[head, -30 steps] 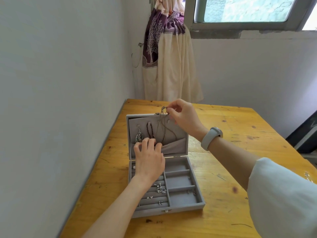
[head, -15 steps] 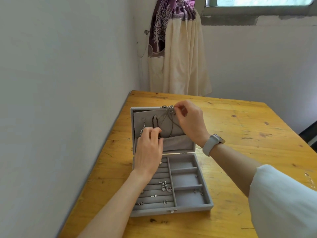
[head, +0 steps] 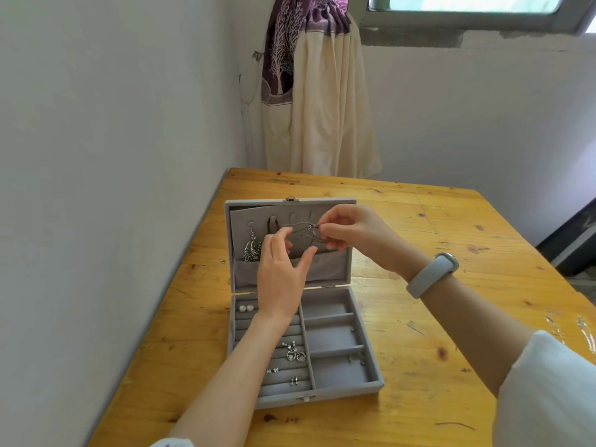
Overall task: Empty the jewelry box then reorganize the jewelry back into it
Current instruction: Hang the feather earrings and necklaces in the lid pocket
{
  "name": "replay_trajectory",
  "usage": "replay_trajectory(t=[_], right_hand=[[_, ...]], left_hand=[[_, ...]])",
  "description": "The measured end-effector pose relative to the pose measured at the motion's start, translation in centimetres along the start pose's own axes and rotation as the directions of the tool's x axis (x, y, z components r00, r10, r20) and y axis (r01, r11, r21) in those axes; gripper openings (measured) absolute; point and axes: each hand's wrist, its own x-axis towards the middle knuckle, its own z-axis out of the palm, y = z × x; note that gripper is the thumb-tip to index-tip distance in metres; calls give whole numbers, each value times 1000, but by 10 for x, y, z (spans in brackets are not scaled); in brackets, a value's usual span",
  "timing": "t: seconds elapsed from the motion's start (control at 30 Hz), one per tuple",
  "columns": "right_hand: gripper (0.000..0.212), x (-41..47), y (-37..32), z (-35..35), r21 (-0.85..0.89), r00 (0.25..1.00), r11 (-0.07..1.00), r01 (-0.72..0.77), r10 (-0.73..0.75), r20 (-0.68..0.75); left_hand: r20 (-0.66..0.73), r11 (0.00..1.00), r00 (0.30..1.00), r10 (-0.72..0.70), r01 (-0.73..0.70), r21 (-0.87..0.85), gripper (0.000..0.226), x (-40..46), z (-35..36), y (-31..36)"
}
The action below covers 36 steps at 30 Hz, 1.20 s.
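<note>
Right hand [head: 350, 230] pinches thin cord necklace [head: 303, 229]; left hand [head: 280, 272] loosely open, perhaps touching cord

Matt grey velvety jewelry box [head: 342, 393], glossy knotty wooden table [head: 451, 253], seemingly metal earrings [head: 295, 353].

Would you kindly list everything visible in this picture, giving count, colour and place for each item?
Jewelry box: one, grey, open on the table.
Cord necklace: one, dark, in front of the lid, pinched by the right hand.
Dangling earrings: silver, count unclear, hanging in the lid at left.
Pearl studs: two, white, top left ring row.
Heart earrings: two, silver, lower ring rows.
Small studs: a few, silver, rows near the front.
Table: one, yellow wood.
Curtain: one, cream and purple, in the corner.
Window: one, top right.
Wristband: one, grey, right wrist.
Left hand: fingers relaxed, near the cord.
Right hand: pinching the cord.
</note>
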Motion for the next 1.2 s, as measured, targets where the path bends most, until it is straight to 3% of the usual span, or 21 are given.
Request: replay_trajectory(t=[0.07, 0.13, 0.3, 0.4, 0.5, 0.6, 0.7, 0.83, 1.0, 1.1, 1.2], right_hand=[[10, 1, -2, -1, 38, 1000, 999, 7, -6, -29], [11, 3, -4, -3, 72, 998, 997, 15, -10, -65], [11, 3, -9, -6, 96, 998, 995, 31, -25, -64], [9, 1, -12, -8, 110, 998, 993, 52, -48, -37], [9, -1, -12, -11, 119, 996, 989, 82, -77, -49], [10, 2, -8, -15, 134, 983, 985, 110, -87, -163], [10, 6, 1, -16, 140, 962, 984, 112, -72, -262], [11, 11, 13, -5, 166, 951, 982, 92, -37, -308], [12, 8, 30, 2, 111, 942, 990, 89, -48, -333], [12, 5, 37, -1, 92, 941, 993, 80, -44, -337], [11, 5, 41, -3, 55, 942, 996, 77, -55, -330]], left_hand=[[-82, 998, 996, -27, 22, -60, 39, 0, -1, 1], [-131, 995, 991, -37, 24, -95, 47, 1, -1, 2], [15, 998, 999, -45, 45, -36, 80, 4, 6, 12], [36, 1000, 999, 29, -30, 4, 61, 6, 17, 17], [-54, 997, 996, 78, -78, 0, 20, 9, 29, 18], [-67, 997, 995, 72, -73, -15, 11, 10, 31, 12], [-41, 980, 984, 173, -168, 105, 16, 9, 21, -2], [-2, 875, 937, 348, -325, 359, 18, 13, 9, -19], [100, 743, 856, 507, -493, 452, 14, 8, 10, -31], [210, 668, 816, 538, -565, 484, 9, 4, 10, -34], [243, 605, 849, 469, -510, 612, 32, 1, 6, -27]])
